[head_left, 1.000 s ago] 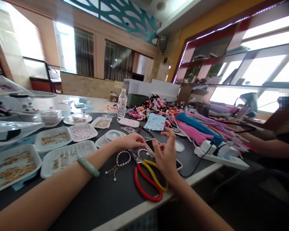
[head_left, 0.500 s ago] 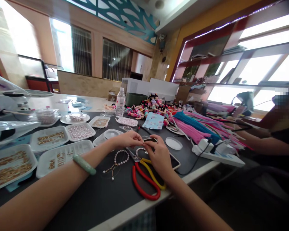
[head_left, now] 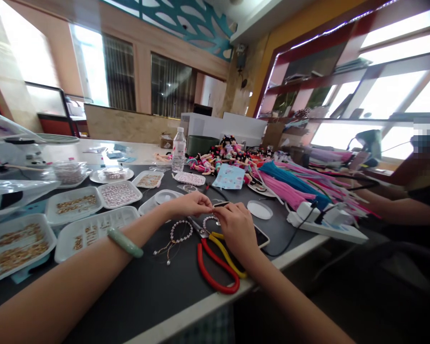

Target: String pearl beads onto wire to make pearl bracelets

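At the left edge, a white plastic tray of small gold-coloured pieces lies beside a divided white plastic tray with more such pieces, both on a dark grey mat. Behind them, a small white rounded tray holds pale pink beads. A pale green, polished bangle circles the left wrist. Past it, a bracelet of pearly round beads with thin beaded cord ends lies on the mat. Farther back stands a clear plastic bottle with a white cap

The left hand has its thumb and fingertips drawn together, meeting the fingertips of the other hand; whatever is pinched there is too small to tell. Just below this meeting point is a loop of pearly beads; whether it hangs from the fingers or rests on the mat, I cannot tell. A cutting tool with one red and one yellow handle lies beside it, metal end pointing away

The right hand also has thumb and fingertips together, above a dark-screened phone with a pale edge, partly hidden. Beyond are a flat white disc, pink and blue fuzzy strands and, far right, another person's forearm
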{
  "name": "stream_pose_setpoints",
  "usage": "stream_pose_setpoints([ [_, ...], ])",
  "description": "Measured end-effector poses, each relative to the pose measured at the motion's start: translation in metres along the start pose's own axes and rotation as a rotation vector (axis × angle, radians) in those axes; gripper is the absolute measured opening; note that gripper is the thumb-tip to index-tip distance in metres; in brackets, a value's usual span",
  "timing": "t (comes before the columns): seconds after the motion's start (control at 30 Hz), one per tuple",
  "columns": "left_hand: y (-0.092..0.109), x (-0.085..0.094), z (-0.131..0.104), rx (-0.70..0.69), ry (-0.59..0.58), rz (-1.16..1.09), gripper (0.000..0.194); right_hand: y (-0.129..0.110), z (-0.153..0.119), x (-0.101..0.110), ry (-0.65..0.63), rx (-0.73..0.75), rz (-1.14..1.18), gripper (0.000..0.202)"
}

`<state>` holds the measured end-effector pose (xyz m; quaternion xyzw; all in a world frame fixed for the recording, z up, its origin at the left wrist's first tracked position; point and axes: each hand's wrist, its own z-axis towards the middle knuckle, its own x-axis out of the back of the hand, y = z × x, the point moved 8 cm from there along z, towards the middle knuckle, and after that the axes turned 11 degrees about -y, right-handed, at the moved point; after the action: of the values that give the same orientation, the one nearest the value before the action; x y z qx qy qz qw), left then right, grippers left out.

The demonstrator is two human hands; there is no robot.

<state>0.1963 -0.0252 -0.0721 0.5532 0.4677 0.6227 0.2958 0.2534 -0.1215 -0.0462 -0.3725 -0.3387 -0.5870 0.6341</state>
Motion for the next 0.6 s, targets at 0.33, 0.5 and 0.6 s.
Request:
stream_pose_setpoints([
  [0.33, 0.004, -0.009, 0.002, -0.038, -0.017, -0.339, 0.022, 0.012, 0.002, 0.0, 0.082, -0.016, 0.367, 0.019],
  [0.5, 0.002, -0.002, 0.002, -0.008, 0.039, -0.352, 0.011, 0.02, 0.001, -0.001, 0.1, -0.067, 0.486, 0.019],
  [0.6, 0.006, 0.001, 0.002, -0.005, 0.045, -0.239, 0.009, 0.021, 0.001, 0.0, 0.109, -0.081, 0.501, 0.02],
])
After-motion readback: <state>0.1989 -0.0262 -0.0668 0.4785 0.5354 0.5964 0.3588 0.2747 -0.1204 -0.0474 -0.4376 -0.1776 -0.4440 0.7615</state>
